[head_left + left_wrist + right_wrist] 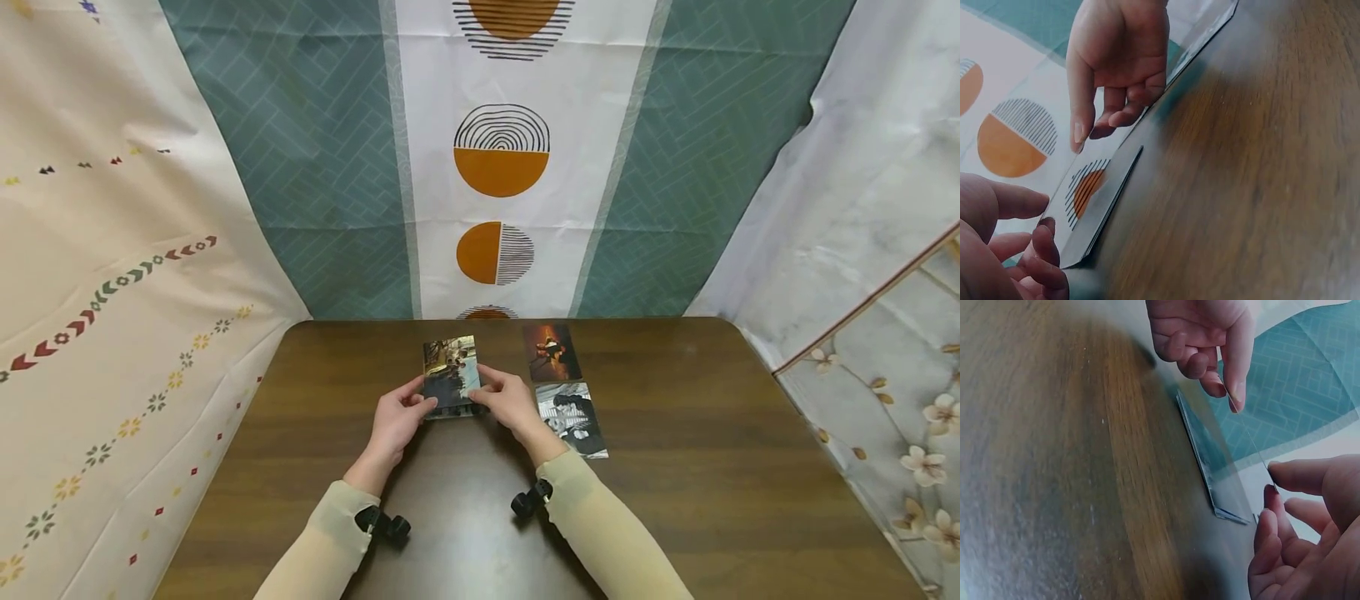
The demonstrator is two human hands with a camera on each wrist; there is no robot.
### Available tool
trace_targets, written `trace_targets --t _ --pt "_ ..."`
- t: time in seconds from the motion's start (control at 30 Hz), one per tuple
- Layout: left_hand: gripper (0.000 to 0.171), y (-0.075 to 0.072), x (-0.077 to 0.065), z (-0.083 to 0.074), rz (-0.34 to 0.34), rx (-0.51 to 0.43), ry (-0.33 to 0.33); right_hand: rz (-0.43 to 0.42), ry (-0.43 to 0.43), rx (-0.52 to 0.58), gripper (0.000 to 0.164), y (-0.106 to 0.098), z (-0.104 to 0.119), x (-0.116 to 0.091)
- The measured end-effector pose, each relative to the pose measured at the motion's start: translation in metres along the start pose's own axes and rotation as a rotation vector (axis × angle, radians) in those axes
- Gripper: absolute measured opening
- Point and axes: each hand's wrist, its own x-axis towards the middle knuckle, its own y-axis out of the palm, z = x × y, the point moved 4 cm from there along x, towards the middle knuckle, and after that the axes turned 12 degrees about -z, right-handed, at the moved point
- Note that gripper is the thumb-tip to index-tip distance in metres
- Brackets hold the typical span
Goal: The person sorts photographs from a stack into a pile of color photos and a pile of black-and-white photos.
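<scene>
Both hands pinch one colour photo card (452,367) by its opposite side edges, thumbs on the near face. My left hand (397,419) grips its left edge and my right hand (510,402) its right edge. In the wrist views the card appears nearly edge-on, raised above a small stack of cards (1200,459) lying on the table. From the head view, only a strip of that stack shows below the held card. Beside the right hand lie an orange-and-black photo card (551,353) and a black-and-white photo card (570,421), the latter partly behind the wrist.
The brown wooden table (690,467) ends at a patterned curtain (337,167) at the back. Cloth hangs along both sides. Each forearm carries a small black wrist camera, the left camera (384,525) and the right camera (531,500).
</scene>
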Motion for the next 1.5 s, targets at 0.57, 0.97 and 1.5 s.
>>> trace_targets --t 0.57,0.97,1.5 --pt "0.055 0.058 -0.003 -0.03 0.019 -0.04 0.062 -0.093 0.021 -0.02 0.059 -0.059 -0.013 0.012" --pt "0.059 0.113 -0.011 -0.045 0.113 0.003 0.102 -0.044 -0.018 -0.072 0.071 -0.114 -0.03 0.013" --pt "0.073 0.15 -0.024 -0.039 0.175 0.04 0.094 -0.022 -0.088 -0.177 0.08 -0.151 -0.048 0.008"
